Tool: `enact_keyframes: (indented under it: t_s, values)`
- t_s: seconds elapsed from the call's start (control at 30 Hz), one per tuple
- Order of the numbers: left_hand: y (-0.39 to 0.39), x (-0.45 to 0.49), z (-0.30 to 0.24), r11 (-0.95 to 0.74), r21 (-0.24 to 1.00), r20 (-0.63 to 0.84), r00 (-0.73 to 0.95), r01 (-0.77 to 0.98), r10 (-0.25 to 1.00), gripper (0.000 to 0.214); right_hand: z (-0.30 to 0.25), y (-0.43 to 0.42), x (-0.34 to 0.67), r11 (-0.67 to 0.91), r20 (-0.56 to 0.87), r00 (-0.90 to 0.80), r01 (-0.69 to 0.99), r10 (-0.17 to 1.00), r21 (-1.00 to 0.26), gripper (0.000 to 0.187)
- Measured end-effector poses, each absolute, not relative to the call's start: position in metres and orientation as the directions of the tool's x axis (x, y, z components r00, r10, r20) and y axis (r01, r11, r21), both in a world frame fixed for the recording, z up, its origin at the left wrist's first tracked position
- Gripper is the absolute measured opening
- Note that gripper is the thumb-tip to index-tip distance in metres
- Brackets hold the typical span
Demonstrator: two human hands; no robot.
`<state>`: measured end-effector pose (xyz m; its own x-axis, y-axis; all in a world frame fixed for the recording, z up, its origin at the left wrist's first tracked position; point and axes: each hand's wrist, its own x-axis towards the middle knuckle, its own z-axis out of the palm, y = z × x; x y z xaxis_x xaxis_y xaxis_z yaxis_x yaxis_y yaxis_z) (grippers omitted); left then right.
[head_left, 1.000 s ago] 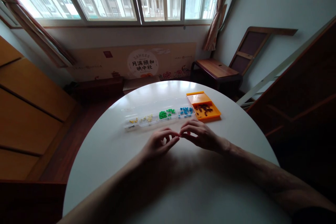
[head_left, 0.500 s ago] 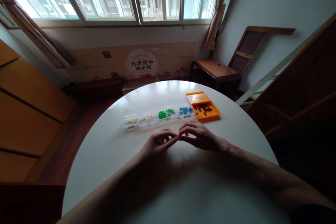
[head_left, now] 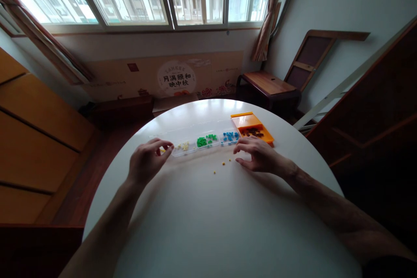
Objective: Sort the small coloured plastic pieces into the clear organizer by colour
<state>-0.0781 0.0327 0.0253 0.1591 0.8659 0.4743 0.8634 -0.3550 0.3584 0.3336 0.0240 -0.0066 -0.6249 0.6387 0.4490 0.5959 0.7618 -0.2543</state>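
Observation:
My left hand (head_left: 148, 158) is over the leftmost compartment of a clear plastic box (head_left: 195, 150), thumb and index fingertips pressed together. Whatever may be between them is too small to make out. Some yellow pieces (head_left: 162, 150) show in the gap behind its fingers. Further right in the box lie cream pieces (head_left: 184, 146), green pieces (head_left: 206, 140) and blue pieces (head_left: 230, 137). My right hand (head_left: 257, 155) rests low over the table, fingers curved and apart from the thumb, holding nothing visible. Just left of its thumb, small yellow bits (head_left: 223, 163) lie loose on the table.
An orange box (head_left: 267, 135) with dark brown pieces (head_left: 253, 132) stands at the clear box's right end, partly behind my right hand. The round white table (head_left: 208, 221) carries everything. A wooden chair (head_left: 270, 83) is beyond it at the right.
My hands, whose fingertips met in the middle, have come apart. The left moved left to the box's end compartment; the right shifted slightly right and opened. Loose yellow bits now show between them.

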Motion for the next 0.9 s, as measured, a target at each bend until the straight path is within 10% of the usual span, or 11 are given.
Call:
enact_keyframes:
  t_s: [0.23,0.9]
  values:
    - [0.043,-0.107,0.021,-0.117,0.276,0.372,0.006,0.954,0.928,0.029,-0.007,0.027,0.335,0.756,0.400,-0.644,0.595,0.652,-0.273,0.006]
    - [0.040,-0.099,0.023,-0.126,0.271,0.400,0.007,0.954,0.916,0.031,-0.011,0.024,0.333,0.732,0.369,-0.632,0.594,0.681,-0.333,0.007]
